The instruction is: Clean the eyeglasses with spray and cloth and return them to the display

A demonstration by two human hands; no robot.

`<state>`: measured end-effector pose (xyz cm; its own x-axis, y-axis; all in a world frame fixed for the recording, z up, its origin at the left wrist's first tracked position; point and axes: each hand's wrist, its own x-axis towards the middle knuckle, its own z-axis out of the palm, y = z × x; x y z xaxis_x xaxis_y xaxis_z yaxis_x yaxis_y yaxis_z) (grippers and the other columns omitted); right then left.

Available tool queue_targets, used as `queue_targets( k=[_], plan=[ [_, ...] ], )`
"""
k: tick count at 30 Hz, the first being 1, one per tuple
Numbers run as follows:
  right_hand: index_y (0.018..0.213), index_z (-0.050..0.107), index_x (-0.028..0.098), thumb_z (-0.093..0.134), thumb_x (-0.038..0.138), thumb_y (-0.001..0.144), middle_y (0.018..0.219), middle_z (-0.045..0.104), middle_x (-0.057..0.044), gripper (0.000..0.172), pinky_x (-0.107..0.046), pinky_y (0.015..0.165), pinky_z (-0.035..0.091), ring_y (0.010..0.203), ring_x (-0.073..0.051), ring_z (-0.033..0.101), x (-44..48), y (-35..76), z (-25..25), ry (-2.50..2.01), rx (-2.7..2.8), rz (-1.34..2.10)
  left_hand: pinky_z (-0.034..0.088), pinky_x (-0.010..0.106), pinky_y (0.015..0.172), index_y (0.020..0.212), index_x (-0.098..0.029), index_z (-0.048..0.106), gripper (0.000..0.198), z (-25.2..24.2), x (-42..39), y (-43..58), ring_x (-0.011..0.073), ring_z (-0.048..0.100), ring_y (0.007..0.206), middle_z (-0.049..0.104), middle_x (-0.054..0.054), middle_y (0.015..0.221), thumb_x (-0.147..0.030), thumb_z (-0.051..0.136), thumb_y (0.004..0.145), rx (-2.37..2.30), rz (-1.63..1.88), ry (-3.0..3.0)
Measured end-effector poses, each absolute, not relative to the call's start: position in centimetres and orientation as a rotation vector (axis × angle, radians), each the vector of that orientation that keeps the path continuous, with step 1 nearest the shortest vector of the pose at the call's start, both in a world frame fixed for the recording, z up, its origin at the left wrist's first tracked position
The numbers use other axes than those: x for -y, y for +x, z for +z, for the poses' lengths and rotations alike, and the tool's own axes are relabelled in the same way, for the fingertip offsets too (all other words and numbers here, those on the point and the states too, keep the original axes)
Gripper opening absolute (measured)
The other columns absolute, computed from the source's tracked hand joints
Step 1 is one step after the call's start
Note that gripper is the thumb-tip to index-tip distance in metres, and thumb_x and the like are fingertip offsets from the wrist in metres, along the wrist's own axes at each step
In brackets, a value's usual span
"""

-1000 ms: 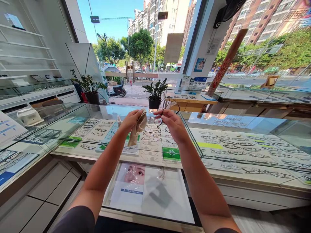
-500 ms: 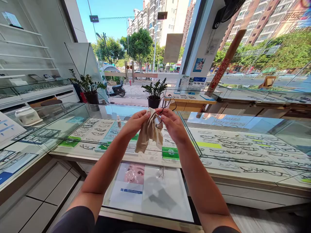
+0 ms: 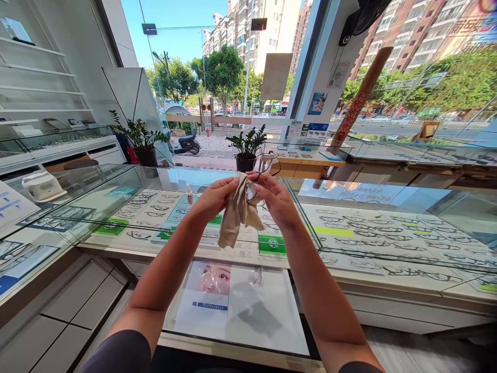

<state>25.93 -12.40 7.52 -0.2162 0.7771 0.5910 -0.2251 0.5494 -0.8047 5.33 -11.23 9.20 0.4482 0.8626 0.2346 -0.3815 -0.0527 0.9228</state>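
Observation:
A beige cleaning cloth (image 3: 233,224) hangs in loose folds from my left hand (image 3: 217,196), whose fingers are closed on its upper edge. My right hand (image 3: 274,197) pinches a pair of dark thin-framed eyeglasses (image 3: 276,161). One curved part of the glasses stands up above the right fingers, and another part shows below, beside the cloth. The cloth's top lies against the glasses between both hands; the lens there is mostly hidden. Both hands are held above the glass display counter (image 3: 186,176).
Inside the counter lie rows of eyeglasses (image 3: 157,208) and a green box (image 3: 272,244). A small spray bottle (image 3: 189,194) stands left of my hands. Potted plants (image 3: 246,147) are at the far side. To the right is another glass case (image 3: 368,228) with several frames.
The cloth has shifted, its lower right fold swinging a little to the right. The glasses have turned slightly in my right fingers. Both hands stay in nearly the same place.

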Motion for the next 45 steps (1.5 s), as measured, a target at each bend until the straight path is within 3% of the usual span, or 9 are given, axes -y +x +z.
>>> queue_targets(
  k=[11, 17, 24, 27, 31, 37, 41, 45],
  plan=[
    [0.122, 0.080, 0.030, 0.090, 0.066, 0.088, 0.150, 0.075, -0.006, 0.051, -0.048, 0.134, 0.049, 0.148, -0.028, 0.065, 12.9, 25.6, 8.0, -0.497, 1.535, 1.064, 0.059, 0.024, 0.071, 0.097, -0.013, 0.086, 0.061, 8.8, 11.2, 5.9, 0.0148, 0.071, 0.071, 0.077, 0.005, 0.076, -0.069, 0.100, 0.077, -0.430, 0.976, 1.294],
    [0.126, 0.078, 0.032, 0.090, 0.060, 0.092, 0.151, 0.076, -0.005, 0.046, -0.046, 0.130, 0.053, 0.146, -0.026, 0.068, 12.9, 25.3, 7.6, -0.427, 1.497, 1.168, 0.055, 0.024, 0.067, 0.092, -0.011, 0.083, 0.060, 8.0, 10.6, 5.9, 0.0145, 0.071, 0.069, 0.079, 0.007, 0.081, -0.065, 0.104, 0.074, -0.444, 0.877, 1.267],
    [0.123, 0.079, 0.033, 0.092, 0.065, 0.086, 0.153, 0.075, -0.004, 0.051, -0.044, 0.109, 0.064, 0.129, -0.026, 0.074, 13.1, 25.2, 7.8, -0.488, 1.456, 1.200, 0.054, 0.026, 0.069, 0.095, -0.011, 0.084, 0.062, 8.0, 10.9, 5.9, 0.0163, 0.072, 0.072, 0.080, 0.009, 0.086, -0.066, 0.103, 0.074, -0.474, 0.856, 1.308],
    [0.121, 0.080, 0.033, 0.092, 0.062, 0.087, 0.147, 0.078, -0.003, 0.045, -0.044, 0.115, 0.062, 0.134, -0.026, 0.073, 13.1, 25.2, 7.7, -0.425, 1.413, 1.221, 0.051, 0.025, 0.066, 0.096, -0.011, 0.082, 0.057, 8.3, 11.4, 5.8, 0.0146, 0.069, 0.070, 0.079, 0.007, 0.086, -0.057, 0.107, 0.072, -0.436, 0.873, 1.293],
    [0.117, 0.081, 0.032, 0.091, 0.061, 0.088, 0.144, 0.080, -0.003, 0.042, -0.045, 0.116, 0.061, 0.139, -0.027, 0.071, 13.0, 25.3, 7.6, -0.402, 1.392, 1.230, 0.054, 0.025, 0.073, 0.107, -0.013, 0.082, 0.055, 8.6, 12.1, 6.1, 0.0154, 0.072, 0.077, 0.081, 0.007, 0.095, -0.047, 0.109, 0.073, -0.394, 0.912, 1.286],
    [0.116, 0.082, 0.031, 0.095, 0.058, 0.086, 0.141, 0.081, -0.002, 0.042, -0.037, 0.107, 0.063, 0.127, -0.023, 0.075, 13.1, 25.3, 7.7, -0.401, 1.355, 1.274, 0.053, 0.024, 0.072, 0.108, -0.013, 0.081, 0.058, 8.4, 12.6, 6.8, 0.0148, 0.070, 0.079, 0.079, 0.006, 0.093, -0.058, 0.103, 0.079, -0.407, 0.999, 1.266],
    [0.115, 0.082, 0.031, 0.096, 0.058, 0.085, 0.142, 0.080, -0.003, 0.043, -0.041, 0.117, 0.060, 0.137, -0.026, 0.071, 13.1, 25.3, 7.7, -0.405, 1.365, 1.258, 0.051, 0.023, 0.068, 0.101, -0.012, 0.080, 0.060, 8.6, 12.7, 6.9, 0.0127, 0.067, 0.073, 0.078, 0.005, 0.088, -0.063, 0.102, 0.078, -0.415, 1.007, 1.316],
    [0.114, 0.083, 0.030, 0.096, 0.062, 0.084, 0.144, 0.080, -0.004, 0.045, -0.043, 0.115, 0.061, 0.139, -0.028, 0.071, 12.9, 25.3, 7.6, -0.421, 1.380, 1.245, 0.054, 0.024, 0.073, 0.103, -0.012, 0.080, 0.061, 8.9, 13.0, 6.9, 0.0137, 0.070, 0.076, 0.079, 0.006, 0.088, -0.058, 0.107, 0.073, -0.404, 0.987, 1.354]
  ],
)
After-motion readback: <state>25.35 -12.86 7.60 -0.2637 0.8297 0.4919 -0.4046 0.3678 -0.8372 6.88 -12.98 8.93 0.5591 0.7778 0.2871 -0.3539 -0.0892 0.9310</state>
